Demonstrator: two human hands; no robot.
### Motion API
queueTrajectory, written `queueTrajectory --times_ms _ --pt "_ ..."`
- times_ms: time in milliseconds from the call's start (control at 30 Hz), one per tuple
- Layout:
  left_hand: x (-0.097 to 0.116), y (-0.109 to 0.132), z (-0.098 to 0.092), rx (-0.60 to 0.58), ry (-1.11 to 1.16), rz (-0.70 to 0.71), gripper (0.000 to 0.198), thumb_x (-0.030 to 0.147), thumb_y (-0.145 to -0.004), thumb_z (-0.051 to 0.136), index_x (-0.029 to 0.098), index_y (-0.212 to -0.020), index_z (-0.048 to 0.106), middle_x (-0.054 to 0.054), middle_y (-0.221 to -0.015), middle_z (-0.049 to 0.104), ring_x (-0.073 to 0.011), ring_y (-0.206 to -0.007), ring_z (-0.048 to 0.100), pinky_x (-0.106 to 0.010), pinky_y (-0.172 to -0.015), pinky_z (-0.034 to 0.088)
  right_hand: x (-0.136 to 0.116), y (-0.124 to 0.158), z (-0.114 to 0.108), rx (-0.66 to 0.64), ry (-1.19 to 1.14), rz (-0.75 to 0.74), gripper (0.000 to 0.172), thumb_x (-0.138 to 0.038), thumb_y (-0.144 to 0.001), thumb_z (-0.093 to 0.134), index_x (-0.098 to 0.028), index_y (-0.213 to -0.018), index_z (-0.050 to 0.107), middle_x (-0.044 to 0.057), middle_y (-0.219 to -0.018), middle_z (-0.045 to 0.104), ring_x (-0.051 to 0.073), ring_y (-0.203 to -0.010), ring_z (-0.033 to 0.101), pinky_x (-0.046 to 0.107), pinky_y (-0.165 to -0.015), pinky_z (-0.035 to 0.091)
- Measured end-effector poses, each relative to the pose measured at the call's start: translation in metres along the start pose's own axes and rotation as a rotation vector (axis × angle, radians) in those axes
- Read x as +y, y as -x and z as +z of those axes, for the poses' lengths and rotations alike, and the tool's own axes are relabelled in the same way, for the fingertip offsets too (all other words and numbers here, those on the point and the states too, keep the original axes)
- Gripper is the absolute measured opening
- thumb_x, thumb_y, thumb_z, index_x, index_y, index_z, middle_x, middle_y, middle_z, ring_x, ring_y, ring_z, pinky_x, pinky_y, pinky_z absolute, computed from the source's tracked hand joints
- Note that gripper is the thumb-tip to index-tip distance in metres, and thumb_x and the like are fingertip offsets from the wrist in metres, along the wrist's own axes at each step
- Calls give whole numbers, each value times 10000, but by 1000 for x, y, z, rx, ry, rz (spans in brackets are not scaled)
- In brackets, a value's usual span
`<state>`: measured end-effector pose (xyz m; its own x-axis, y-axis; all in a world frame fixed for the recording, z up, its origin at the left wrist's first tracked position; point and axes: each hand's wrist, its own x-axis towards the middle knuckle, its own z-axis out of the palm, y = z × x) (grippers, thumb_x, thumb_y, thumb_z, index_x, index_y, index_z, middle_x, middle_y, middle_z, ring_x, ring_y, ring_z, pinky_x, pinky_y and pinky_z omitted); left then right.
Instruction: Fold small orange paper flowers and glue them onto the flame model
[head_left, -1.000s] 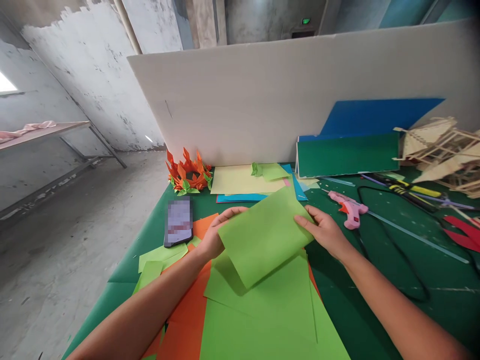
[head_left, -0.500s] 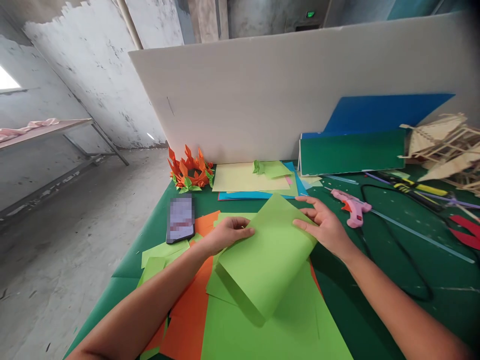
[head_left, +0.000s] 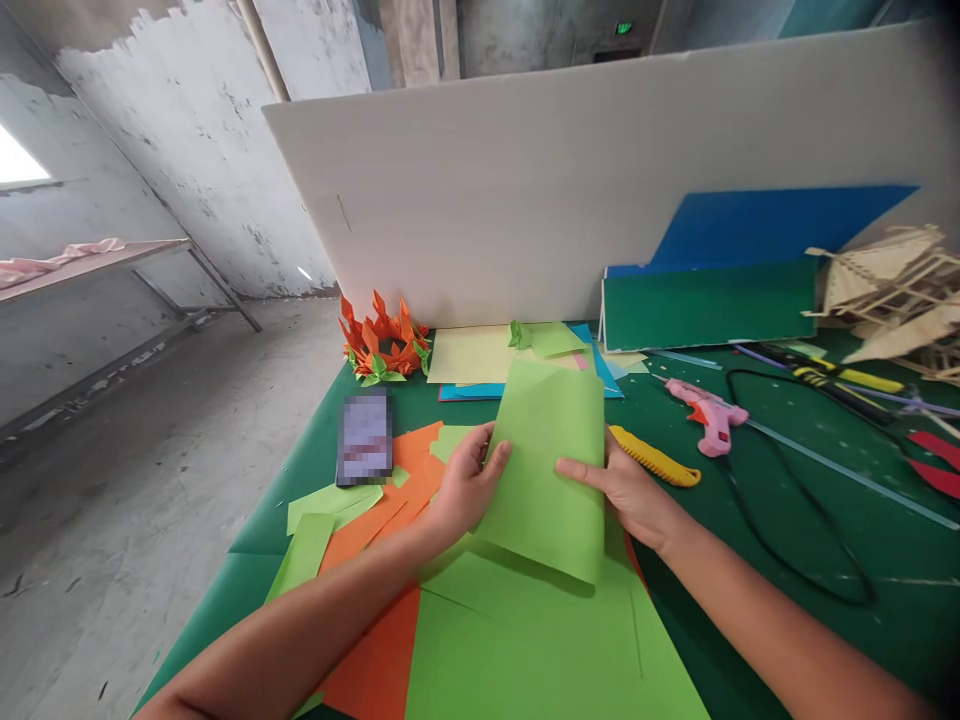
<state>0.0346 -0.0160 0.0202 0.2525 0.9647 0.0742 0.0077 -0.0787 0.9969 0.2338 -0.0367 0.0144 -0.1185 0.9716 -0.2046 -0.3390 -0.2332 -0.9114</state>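
Both my hands grip a folded sheet of light green paper (head_left: 547, 480), raised above the table. My left hand (head_left: 472, 480) pinches its left edge, thumb on the front. At the right edge, which looks like a rounded fold, my right hand (head_left: 630, 485) has its thumb on the front face and its fingers hidden behind. Below lies a large green sheet (head_left: 540, 650), partly over orange paper (head_left: 375, 650). A yellow utility knife (head_left: 660, 460) rests just beyond my right hand.
A phone (head_left: 365, 437) and an orange-and-green folded paper ring (head_left: 384, 340) sit at left. Stacked coloured paper (head_left: 469, 355) lies behind. On the right are a pink glue gun (head_left: 709, 412) with its black cord, pliers (head_left: 934, 460) and a wooden stick model (head_left: 900, 300). A white board (head_left: 480, 200) stands at the back.
The folded green sheet has turned more upright. My right hand has moved down along its right edge, and the yellow knife has come into view. My left hand has shifted slightly.
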Motion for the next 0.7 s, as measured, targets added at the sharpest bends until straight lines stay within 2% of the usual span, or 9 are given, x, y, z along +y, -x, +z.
queueTrajectory --times_ms 167,433,567,700 --pt "-3 2 -1 -13 -87 26 414 473 -914 512 186 -1204 578 -115 -1219 660 -273 -1198 567 -423 -1067 409 1 -3 -1 50 9 -33 892 -284 -638 855 -350 -1382 367 41 -1253 662 298 -1062 669 455 -850 583" --pt "-6 2 0 -20 -138 62 402 474 -935 470 198 -1210 571 -100 -1186 671 -259 -1189 570 -412 -1073 406 4 -3 0 116 58 -74 881 -312 -607 866 -318 -1359 407 55 -1177 698 308 -1011 687 464 -823 584" --pt "-4 3 2 -12 -157 60 373 460 -944 456 202 -1186 577 -98 -1167 671 -255 -1162 578 -396 -1010 460 4 -3 1 132 62 -98 845 -306 -601 870 -309 -1327 439 53 -1162 700 296 -993 690 448 -815 587" --pt "-1 5 3 2 -192 77 367 474 -941 454 197 -1137 595 -96 -1122 672 -242 -1045 614 -371 -903 518 5 -4 1 144 70 -110 875 -314 -594 872 -315 -1344 422 50 -1147 705 294 -984 692 448 -813 587"
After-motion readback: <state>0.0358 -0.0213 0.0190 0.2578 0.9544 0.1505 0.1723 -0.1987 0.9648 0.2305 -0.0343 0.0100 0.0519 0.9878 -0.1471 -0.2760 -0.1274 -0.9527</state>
